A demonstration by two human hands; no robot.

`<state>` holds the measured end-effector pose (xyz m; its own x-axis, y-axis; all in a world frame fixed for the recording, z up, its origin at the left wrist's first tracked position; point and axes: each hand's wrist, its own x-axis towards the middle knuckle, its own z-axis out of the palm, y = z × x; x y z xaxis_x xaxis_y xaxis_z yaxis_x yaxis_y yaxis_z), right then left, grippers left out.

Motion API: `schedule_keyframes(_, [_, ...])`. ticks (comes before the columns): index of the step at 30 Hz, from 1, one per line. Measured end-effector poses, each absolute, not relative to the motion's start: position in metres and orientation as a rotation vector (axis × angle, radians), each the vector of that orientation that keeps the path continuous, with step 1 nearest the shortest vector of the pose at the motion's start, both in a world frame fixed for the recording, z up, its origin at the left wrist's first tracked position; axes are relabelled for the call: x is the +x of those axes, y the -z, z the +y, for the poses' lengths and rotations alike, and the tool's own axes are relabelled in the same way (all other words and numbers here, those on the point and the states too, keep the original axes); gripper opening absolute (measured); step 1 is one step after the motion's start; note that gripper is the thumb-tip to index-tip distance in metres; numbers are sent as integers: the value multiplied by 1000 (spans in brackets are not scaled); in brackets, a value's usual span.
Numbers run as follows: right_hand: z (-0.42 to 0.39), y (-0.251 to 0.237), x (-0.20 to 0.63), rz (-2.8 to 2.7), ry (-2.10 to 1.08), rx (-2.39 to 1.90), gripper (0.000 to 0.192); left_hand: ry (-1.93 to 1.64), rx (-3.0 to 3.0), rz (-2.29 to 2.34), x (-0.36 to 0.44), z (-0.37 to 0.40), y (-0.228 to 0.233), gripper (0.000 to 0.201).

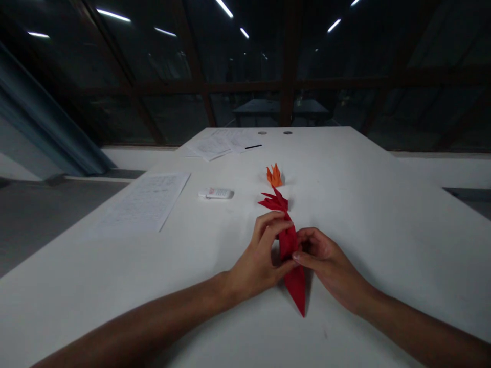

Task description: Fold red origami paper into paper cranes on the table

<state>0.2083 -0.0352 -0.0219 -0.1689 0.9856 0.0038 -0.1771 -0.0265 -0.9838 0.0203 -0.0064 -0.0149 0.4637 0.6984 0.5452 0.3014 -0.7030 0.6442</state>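
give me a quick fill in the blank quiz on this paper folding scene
1. Both hands, the left hand and the right hand, pinch a long folded paper piece whose colour is ____.
2. Beyond the finished red paper figure stands a smaller figure coloured ____.
3. The small white object lies to the ____ of the paper figures.
4. The printed sheet lies flat on a table whose top is ____.

Missing words: red; orange; left; white
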Motion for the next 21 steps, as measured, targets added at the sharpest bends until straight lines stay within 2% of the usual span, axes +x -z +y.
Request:
schedule_keyframes(7, [-36,27,213,-1126,-1464,-1010,32,-1199,2103,817,22,-6,17,83])
schedule_keyframes(11, [-37,27,215,-1132,-1439,-1013,34,-1018,1711,741,23,-4,13,94])
schedule_keyframes(15, [-38,25,216,-1136,-1479,-965,38,-767,1518,617,20,-1,9,77])
schedule_keyframes(18, [-38,21,217,-1090,-1534,-927,34,-746,1489,575,19,-1,7,60])
schedule_keyframes(21, [-39,17,218,-1067,-1556,-927,31,-752,1454,570,18,-1,7,57])
